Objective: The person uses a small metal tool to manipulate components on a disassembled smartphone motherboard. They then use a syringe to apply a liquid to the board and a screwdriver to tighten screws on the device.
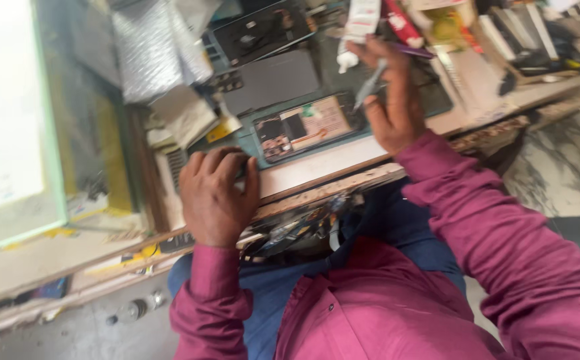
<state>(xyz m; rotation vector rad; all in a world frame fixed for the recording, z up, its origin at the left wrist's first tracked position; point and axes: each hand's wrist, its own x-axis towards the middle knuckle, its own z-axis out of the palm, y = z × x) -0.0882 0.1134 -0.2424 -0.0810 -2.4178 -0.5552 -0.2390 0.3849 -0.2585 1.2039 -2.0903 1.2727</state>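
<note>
**A:** What is the biggest thing here?

**B:** The wooden workbench (343, 175). It is full of stuff. Its front edge looks chipped and worn. On the far left is a big pale panel (3, 113) with a green edge.

**A:** And the phone?

**B:** The opened phone (308, 125) lies flat on a dark green mat (263, 160), in the middle of the bench, between the two hands. Its back is off. You can see little parts inside, some black, some pinkish.

**A:** What are the hands doing?

**B:** The right hand (391, 100) is just past the phone's right end. It pinches a thin grey tool (370, 85) between thumb and finger, and the other fingers are spread. The left hand (218, 193) is curled, with fingers pressed down on the bench edge near the phone's left end.

**A:** Anything smaller?

**B:** A white tube (356, 30) lies behind the right hand.
</note>
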